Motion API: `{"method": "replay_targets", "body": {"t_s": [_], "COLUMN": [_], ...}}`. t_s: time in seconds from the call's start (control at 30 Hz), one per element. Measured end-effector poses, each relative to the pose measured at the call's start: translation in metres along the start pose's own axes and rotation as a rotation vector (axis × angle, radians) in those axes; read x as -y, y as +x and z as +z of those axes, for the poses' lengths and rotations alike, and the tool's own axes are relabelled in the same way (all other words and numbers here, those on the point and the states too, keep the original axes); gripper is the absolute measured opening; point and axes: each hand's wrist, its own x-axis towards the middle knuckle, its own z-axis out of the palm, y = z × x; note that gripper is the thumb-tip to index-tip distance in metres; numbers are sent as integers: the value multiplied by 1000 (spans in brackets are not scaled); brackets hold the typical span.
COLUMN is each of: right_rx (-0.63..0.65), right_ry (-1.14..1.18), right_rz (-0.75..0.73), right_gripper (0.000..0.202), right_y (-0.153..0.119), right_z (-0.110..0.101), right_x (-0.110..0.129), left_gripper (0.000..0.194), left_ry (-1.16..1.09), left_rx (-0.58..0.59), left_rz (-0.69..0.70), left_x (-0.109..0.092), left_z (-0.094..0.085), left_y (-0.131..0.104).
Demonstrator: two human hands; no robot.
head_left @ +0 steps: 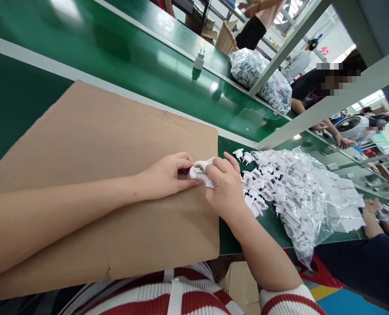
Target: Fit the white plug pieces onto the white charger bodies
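Observation:
My left hand [168,177] pinches a small white plastic piece [193,173] over the right part of a cardboard sheet [132,144]. The fingers cover much of the piece, so its exact shape is hidden. My right hand [225,186] is closed round a crumpled white cloth [205,166], which presses against the piece. Just right of my right hand, loose white plug parts [255,192] with pins lie on the green bench. They spill from a large transparent plastic bag [312,192] full of similar parts.
Across the green conveyor belt [115,57] stands a white plug adapter [199,60] with its pins up. Another bag of white parts [247,68] lies beyond, behind a slanting metal post [329,96]. Co-workers are at the right, one arm [372,218] near the big bag.

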Motion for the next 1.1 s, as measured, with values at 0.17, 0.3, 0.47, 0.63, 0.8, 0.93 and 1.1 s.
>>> {"method": "replay_targets", "body": {"t_s": [0.17, 0.3, 0.47, 0.63, 0.8, 0.93, 1.1], "right_rx": [2, -42, -90, -55, -52, -51, -53], "right_ry": [-12, 20, 271, 386, 375, 382, 386], "right_rz": [-1, 55, 126, 133, 132, 165, 150], "right_gripper": [27, 25, 35, 57, 47, 40, 34], "right_y": [1, -3, -10, -12, -8, -7, -7], "right_z": [2, 8, 11, 7, 3, 2, 3], "right_x": [1, 1, -5, -10, -11, -9, -7], "left_gripper": [30, 30, 39, 42, 43, 53, 53], "left_ry": [4, 31, 13, 47, -39, -78, -9], "left_rx": [-14, -19, 77, 217, 463, 498, 409], "left_rz": [-7, 12, 42, -34, -86, -138, -138], "left_x": [1, 1, -2, -9, -7, -4, -10], "left_z": [2, 2, -5, -15, -38, -46, -36], "left_y": [-2, -2, -3, -1, 9, 11, 6]}}
